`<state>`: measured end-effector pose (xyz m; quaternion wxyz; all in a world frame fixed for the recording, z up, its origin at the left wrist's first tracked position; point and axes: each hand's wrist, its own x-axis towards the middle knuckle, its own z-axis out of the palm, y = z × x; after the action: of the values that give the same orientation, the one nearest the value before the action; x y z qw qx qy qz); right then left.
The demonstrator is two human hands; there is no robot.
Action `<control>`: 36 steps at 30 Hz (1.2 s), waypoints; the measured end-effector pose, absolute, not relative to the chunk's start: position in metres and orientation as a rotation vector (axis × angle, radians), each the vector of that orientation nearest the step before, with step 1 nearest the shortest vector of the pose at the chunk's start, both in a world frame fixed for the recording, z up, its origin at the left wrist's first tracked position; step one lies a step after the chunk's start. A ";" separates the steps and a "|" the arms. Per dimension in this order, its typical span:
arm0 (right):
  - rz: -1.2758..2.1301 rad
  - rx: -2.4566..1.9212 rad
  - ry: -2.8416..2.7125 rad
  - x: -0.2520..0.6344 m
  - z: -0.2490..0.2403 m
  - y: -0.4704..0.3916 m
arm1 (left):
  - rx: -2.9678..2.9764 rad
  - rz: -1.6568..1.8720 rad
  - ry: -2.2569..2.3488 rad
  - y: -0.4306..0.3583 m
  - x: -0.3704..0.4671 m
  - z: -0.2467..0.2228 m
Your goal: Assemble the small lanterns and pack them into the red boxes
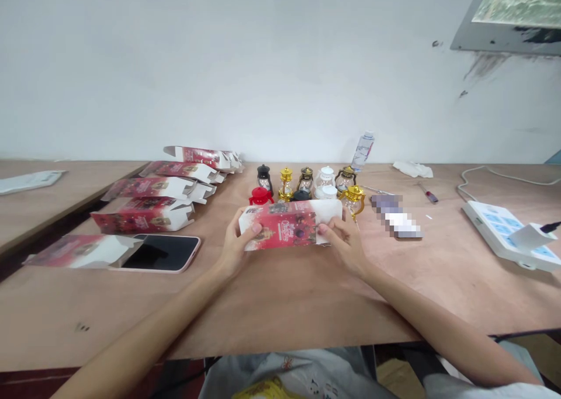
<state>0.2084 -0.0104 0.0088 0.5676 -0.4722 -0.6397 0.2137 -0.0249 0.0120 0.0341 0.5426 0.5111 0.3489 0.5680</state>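
- Hands meet at the middle of a wooden table, both forearms reaching in from the near edge and angling toward each other.
- Left hand is closed on the left end of a red and white carton, thumb on the printed front, fingers curled behind it.
- Right hand is closed on the carton's right end, thumb on the front near the white flap, fingers wrapped underneath, wrist bent slightly inward.
- The carton lies on its side between the two hands, held just above the tabletop, long axis running left to right.
- Just behind the carton stands a cluster of miniature lanterns in two short rows: red, black, gold, bronze and white ones.
- To the left, a row of matching cartons lies on its sides with end flaps open, stretching away toward the wall.
- A smartphone lies face up beside the nearest of those cartons.
- At the far right sits a white power strip; a clear plastic bottle leans by the wall.
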 end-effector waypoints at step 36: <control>0.605 -0.819 -1.049 0.250 0.060 0.002 | 2.203 2.346 0.550 0.017 -0.046 0.063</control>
<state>0.2502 0.0025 0.0602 0.7445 -0.3742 -0.4790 0.2762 -0.0464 0.0172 0.0626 -0.0614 0.6735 0.1682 0.7172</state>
